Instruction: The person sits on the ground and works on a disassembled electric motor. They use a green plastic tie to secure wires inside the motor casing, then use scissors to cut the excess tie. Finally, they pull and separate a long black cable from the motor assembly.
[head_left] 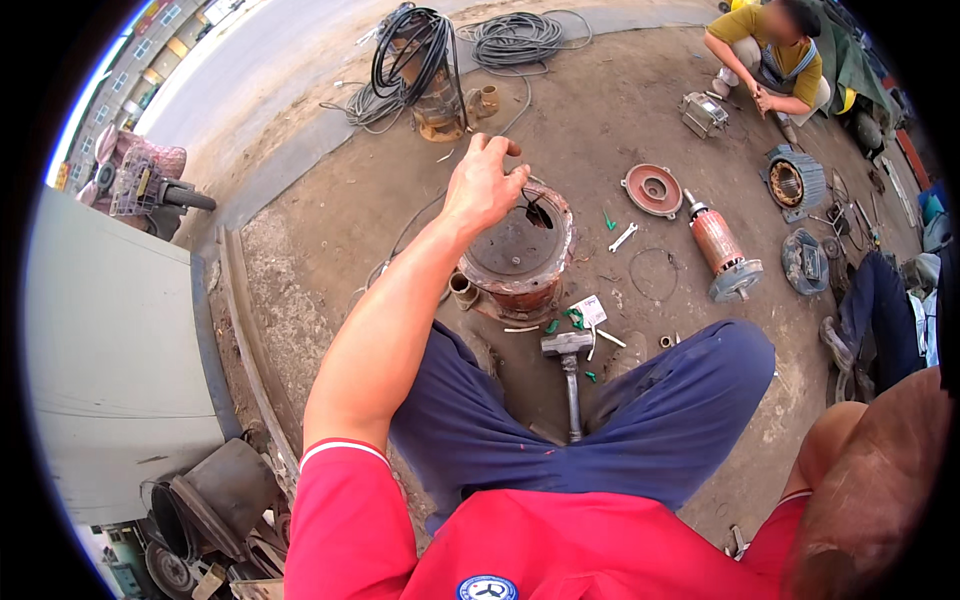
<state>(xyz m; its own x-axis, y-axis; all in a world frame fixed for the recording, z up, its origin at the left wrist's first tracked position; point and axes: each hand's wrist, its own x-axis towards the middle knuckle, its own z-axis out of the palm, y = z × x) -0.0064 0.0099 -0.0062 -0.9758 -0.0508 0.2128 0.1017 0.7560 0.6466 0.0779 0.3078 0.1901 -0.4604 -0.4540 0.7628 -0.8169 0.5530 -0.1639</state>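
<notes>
My left hand reaches forward over the near-left rim of a rusty round pump housing. Its fingers are bent but apart, and nothing shows in them. Inside the housing's flat top is a dark opening with wires. My right arm bends up at the lower right; the right hand is very close and blurred, its fingers not made out. Between my knees a sledgehammer stands on the ground, its handle toward me. Beside the housing lie a small white box and green bits.
An open-end wrench, a red round cover and a motor rotor lie to the right. A motor stator is beyond. A person squats at the far right. Coiled cables and an upright pump stand ahead.
</notes>
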